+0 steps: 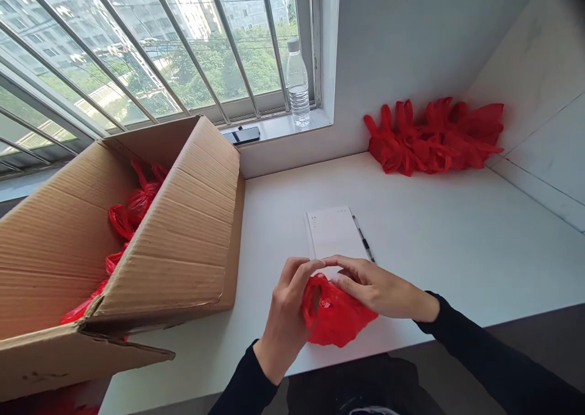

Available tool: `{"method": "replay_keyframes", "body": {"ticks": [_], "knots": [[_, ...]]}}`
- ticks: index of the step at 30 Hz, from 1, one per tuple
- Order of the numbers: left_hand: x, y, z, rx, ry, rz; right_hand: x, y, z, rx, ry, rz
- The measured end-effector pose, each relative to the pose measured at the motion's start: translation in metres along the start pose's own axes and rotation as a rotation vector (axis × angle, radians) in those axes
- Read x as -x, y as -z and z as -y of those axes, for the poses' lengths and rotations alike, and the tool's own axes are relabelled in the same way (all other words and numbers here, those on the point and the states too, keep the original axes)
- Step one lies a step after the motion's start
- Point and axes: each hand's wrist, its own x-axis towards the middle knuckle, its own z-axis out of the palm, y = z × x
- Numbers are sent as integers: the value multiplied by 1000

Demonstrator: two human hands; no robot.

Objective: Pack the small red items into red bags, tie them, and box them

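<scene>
A small red plastic bag (343, 323) is between my hands at the front edge of the white table. My left hand (290, 305) curls round the bag's left side, its fingers bent over the top. On the other side my right hand (377, 287) grips the upper part, with the thumb lying along the red plastic. The fingertips of both hands come together above the bag's mouth. A bit of white print shows near the opening; the contents are hidden. Just beyond my fingers lies a white notebook (333, 229), with a black-and-clear pen (364, 239) along its right edge.
At left stands an open cardboard box (178, 238) with several filled red bags (141, 202) inside; one flap juts forward. A row of red bags (434, 138) sits against the back wall. On the windowsill are a water bottle (298, 86) and a dark phone (244, 136).
</scene>
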Motion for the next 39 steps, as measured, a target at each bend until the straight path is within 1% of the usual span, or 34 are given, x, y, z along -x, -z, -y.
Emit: {"method": "replay_keyframes", "body": {"ticks": [2, 5, 7, 10, 12, 15, 19, 23, 25, 30, 36, 39], "knots": [[0, -2, 3, -26, -2, -53, -3, -1, -5, -76, 6, 50], [-1, -2, 2, -32, -1, -43, -6, -1, -7, -118, 16, 53], [-1, -1, 1, -21, 7, -5, -6, -2, -5, -60, 19, 4], [2, 0, 1, -4, 25, 76, -5, -3, -3, -7, 22, -106], [7, -1, 3, -2, 48, 124, -5, -4, -1, -27, 18, -173], [15, -5, 10, -23, 83, 143, -6, -5, -1, -69, 26, -230], [21, -7, 13, 1, 115, 128, -8, -4, -2, -112, 35, -236], [18, -7, 5, 136, 202, 112, -8, -3, -1, -160, 45, -223], [17, -7, 2, 166, 234, 79, -7, -3, 0, -201, 68, -233], [17, -10, 4, 102, 220, 19, -6, -2, 0, -238, 57, -254], [13, -10, 8, 122, 237, -52, -4, 0, -5, -248, 22, -270], [11, -9, 8, 123, 250, -94, -3, 1, -6, -272, -14, -233]]}}
